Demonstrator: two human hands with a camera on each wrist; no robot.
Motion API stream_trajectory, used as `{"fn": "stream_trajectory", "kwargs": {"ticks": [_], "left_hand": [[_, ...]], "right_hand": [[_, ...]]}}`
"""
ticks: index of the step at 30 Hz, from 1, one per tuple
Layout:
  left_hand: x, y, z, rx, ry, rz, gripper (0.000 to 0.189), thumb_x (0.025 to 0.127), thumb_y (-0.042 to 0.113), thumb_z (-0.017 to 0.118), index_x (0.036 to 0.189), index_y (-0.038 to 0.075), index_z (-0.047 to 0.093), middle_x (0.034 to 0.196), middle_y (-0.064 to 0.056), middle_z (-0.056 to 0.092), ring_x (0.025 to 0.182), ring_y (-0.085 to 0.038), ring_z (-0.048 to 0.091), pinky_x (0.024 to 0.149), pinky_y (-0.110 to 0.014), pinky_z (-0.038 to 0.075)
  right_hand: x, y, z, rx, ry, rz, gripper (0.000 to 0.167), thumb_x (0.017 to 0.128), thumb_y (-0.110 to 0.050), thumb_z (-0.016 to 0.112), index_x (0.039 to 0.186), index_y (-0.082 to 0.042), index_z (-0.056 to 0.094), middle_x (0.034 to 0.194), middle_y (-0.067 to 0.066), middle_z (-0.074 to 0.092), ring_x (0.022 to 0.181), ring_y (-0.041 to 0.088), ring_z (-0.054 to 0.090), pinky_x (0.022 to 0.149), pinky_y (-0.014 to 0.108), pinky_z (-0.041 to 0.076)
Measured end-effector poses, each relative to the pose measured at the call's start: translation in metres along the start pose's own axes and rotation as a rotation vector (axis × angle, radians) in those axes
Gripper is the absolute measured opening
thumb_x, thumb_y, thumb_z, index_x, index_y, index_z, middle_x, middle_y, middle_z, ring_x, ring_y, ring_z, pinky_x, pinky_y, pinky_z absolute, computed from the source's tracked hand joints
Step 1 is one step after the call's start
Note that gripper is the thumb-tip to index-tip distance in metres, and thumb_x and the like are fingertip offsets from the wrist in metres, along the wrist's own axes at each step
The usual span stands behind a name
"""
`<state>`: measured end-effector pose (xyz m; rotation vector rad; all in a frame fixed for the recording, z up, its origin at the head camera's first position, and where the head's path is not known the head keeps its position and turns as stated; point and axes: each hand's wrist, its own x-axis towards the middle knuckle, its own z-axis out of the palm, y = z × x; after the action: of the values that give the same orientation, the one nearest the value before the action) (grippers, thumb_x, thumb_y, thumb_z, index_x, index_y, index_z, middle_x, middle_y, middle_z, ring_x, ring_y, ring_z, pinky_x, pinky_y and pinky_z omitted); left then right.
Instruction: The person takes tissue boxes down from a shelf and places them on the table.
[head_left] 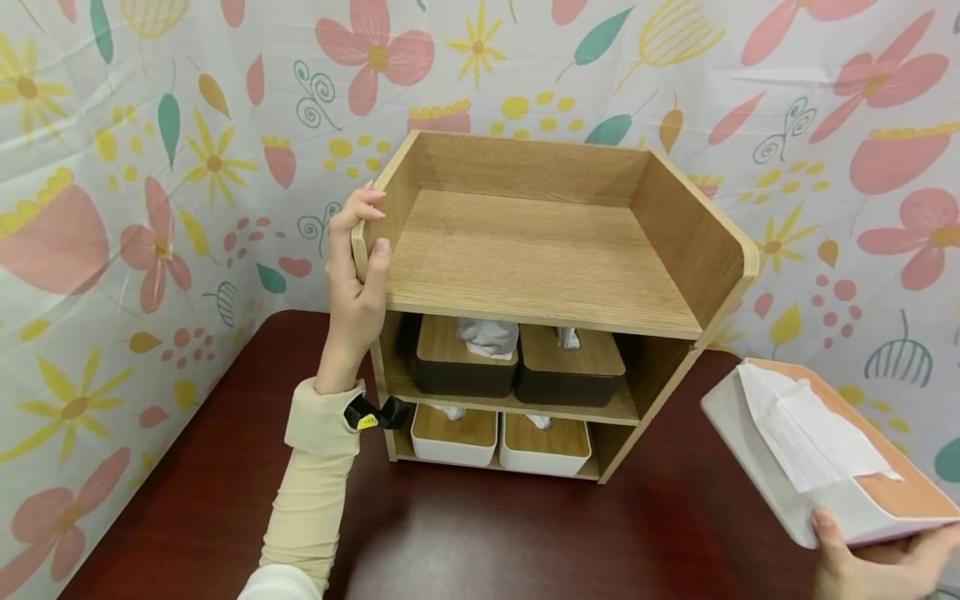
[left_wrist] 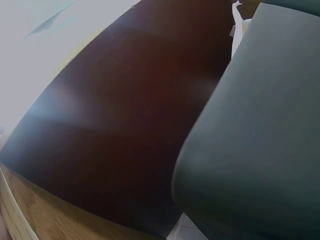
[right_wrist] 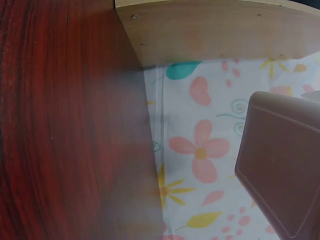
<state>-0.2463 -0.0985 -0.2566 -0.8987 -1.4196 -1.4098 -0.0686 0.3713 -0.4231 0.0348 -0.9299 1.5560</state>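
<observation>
In the head view, my left hand grips the front edge of the left side panel of a wooden shelf unit, thumb on the inner side. At the right, my right hand holds a white tissue box with a wood-coloured lid, tilted in the air beside the unit. A white tissue hangs out over its lid. The right wrist view shows the box's smooth underside. Two dark tissue boxes with wooden lids sit on the middle shelf, and two white ones on the bottom.
The shelf unit stands on a dark red table close to a flower-patterned curtain. Raised side and back panels border its top board. A large dark grey rounded surface fills the right of the left wrist view.
</observation>
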Motion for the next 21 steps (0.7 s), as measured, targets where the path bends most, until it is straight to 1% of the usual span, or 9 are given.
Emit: {"fn": "stream_trajectory", "kwargs": {"ticks": [2,7,9,11,14,16,21], "left_hand": [[0.000,0.001,0.000,0.000,0.002,0.000,0.029,0.090,0.009,0.042,0.110,-0.011,0.043,0.125,-0.029,0.047,0.138,-0.033,0.037,0.119,-0.045,0.025],[0.000,0.001,0.000,0.004,0.005,0.001,0.028,0.089,0.008,0.042,0.110,-0.012,0.043,0.125,-0.029,0.047,0.138,-0.034,0.037,0.119,-0.045,0.025],[0.000,0.001,0.001,0.007,0.006,0.001,0.028,0.089,0.007,0.042,0.109,-0.012,0.043,0.124,-0.030,0.047,0.137,-0.037,0.037,0.119,-0.045,0.025],[-0.001,0.001,0.001,0.012,0.007,0.002,0.027,0.089,0.007,0.042,0.109,-0.012,0.043,0.123,-0.031,0.047,0.137,-0.038,0.037,0.119,-0.045,0.024],[-0.001,0.000,0.000,0.007,0.006,0.004,0.028,0.089,0.008,0.042,0.109,-0.011,0.043,0.124,-0.030,0.047,0.137,-0.037,0.037,0.119,-0.045,0.025],[-0.001,0.000,0.000,0.004,0.006,0.009,0.028,0.089,0.009,0.043,0.109,-0.010,0.044,0.125,-0.029,0.048,0.138,-0.034,0.038,0.119,-0.045,0.025],[0.000,0.000,0.000,0.003,-0.001,0.018,0.028,0.090,0.011,0.043,0.110,-0.009,0.044,0.126,-0.027,0.048,0.138,-0.030,0.038,0.118,-0.046,0.026]], "right_hand": [[0.001,0.003,0.000,0.007,-0.013,-0.012,0.122,0.030,0.020,0.080,0.143,0.001,0.038,0.140,0.028,0.043,0.130,0.041,0.041,0.107,0.033,0.043],[0.006,0.010,-0.002,0.015,-0.061,-0.046,0.119,0.031,0.019,0.081,0.141,0.006,0.038,0.137,0.031,0.043,0.127,0.044,0.042,0.106,0.036,0.043],[0.007,0.012,-0.002,0.016,-0.065,-0.044,0.117,0.032,0.019,0.081,0.140,0.007,0.038,0.136,0.032,0.044,0.126,0.044,0.042,0.105,0.036,0.044],[0.008,0.014,-0.002,0.015,-0.063,-0.042,0.121,0.032,0.019,0.082,0.143,0.006,0.034,0.138,0.031,0.043,0.127,0.044,0.042,0.106,0.035,0.044],[0.007,0.015,0.001,0.018,-0.049,-0.023,0.128,0.034,0.019,0.082,0.148,0.004,0.025,0.142,0.028,0.041,0.130,0.042,0.041,0.107,0.034,0.043],[0.006,0.014,0.003,-0.014,-0.034,-0.008,0.134,0.036,0.016,0.084,0.151,0.005,0.017,0.148,0.024,0.037,0.135,0.036,0.038,0.111,0.029,0.038],[0.002,0.010,0.009,-0.159,0.007,0.030,0.140,0.037,0.006,0.091,0.150,0.008,0.009,0.156,0.020,0.026,0.142,0.024,0.030,0.118,0.020,0.023]]}}
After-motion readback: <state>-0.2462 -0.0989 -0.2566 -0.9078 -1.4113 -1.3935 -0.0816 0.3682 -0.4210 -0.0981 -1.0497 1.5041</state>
